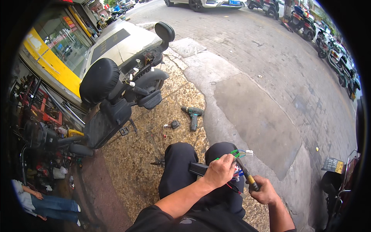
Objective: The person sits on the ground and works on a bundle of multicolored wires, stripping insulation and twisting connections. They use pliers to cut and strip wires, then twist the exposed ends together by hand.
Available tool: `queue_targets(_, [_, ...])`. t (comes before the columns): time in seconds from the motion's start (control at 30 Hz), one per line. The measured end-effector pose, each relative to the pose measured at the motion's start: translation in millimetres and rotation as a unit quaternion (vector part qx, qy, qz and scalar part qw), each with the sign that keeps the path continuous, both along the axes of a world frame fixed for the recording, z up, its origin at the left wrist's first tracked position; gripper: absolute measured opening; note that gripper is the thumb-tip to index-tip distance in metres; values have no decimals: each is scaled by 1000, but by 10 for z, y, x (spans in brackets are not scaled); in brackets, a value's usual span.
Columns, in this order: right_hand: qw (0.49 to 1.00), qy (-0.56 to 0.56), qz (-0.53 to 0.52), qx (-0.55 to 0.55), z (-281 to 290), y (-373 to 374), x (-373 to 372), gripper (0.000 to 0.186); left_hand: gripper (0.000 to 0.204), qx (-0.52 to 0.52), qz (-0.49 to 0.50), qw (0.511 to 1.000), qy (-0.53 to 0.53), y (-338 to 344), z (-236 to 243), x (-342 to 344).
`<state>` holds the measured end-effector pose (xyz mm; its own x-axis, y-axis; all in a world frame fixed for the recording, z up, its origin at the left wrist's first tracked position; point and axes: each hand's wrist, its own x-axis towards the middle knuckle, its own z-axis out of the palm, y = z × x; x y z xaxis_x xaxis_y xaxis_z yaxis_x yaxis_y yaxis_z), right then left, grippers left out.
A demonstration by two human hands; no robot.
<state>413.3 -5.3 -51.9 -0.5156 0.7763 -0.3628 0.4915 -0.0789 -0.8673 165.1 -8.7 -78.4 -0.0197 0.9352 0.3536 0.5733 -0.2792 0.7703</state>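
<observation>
My left hand (220, 171) is closed in a pinch on green-covered wires (235, 153), which run to a white plug connector (249, 152). In my right hand (265, 191) is a hand tool (252, 181) with a yellow-and-black handle; its dark end meets the wires beside my left fingertips, and its exact kind is hard to make out. A black finned metal box (198, 169) rests on my lap, partly hidden by my left hand. Red, blue and black wires (235, 186) hang below the hands over my thigh.
A cordless drill (193, 116) lies on the ground ahead, with a small black part (175, 124) to its left. At left stands a black electric scooter (112, 112) with loose connectors. A person's legs (54, 207) show lower left. A parked vehicle with a plate (333, 165) is at right.
</observation>
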Motion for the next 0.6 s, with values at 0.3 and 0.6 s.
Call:
queue_targets(0.3, [1000, -10, 14, -3, -24, 12, -10, 28, 11, -250, -53, 945, -205, 126, 82, -144])
queue_targets(0.6, [1000, 20, 16, 10, -25, 1, 22, 33, 23, -115, -13, 987, -107, -141, 122, -221])
